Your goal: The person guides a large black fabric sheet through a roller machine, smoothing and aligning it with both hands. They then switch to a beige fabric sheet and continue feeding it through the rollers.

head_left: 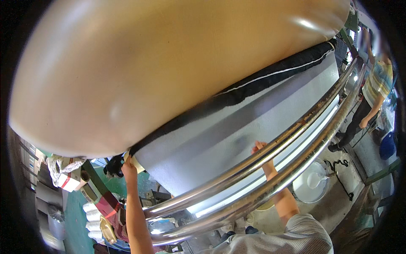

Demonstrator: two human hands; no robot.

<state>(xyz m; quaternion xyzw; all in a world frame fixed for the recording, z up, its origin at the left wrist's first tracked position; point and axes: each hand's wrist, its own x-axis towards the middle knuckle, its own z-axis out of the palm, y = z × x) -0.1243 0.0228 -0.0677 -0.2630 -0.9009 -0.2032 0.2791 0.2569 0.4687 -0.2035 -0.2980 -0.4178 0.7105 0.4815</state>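
A huge glossy tan roller (160, 72) fills the upper view. Along its lower side runs a black cloth strip (237, 93) with a white line on it, above a smooth white sheet (203, 152). At the strip's left end, my left hand (129, 167) is closed, its fingers pinching the strip's edge. My right hand (259, 147) is in front of the white sheet, behind the upper metal bar (237, 169). Its fingers look loosely bent and apart, with nothing seen in them; the bar partly hides this hand.
A second metal bar (253, 197) crosses my right forearm. A round tub of white liquid (311, 182) stands on the floor, lower right. Another person in a striped shirt (378, 80) stands at far right. White cones (94, 220) and a box (72, 180) are at lower left.
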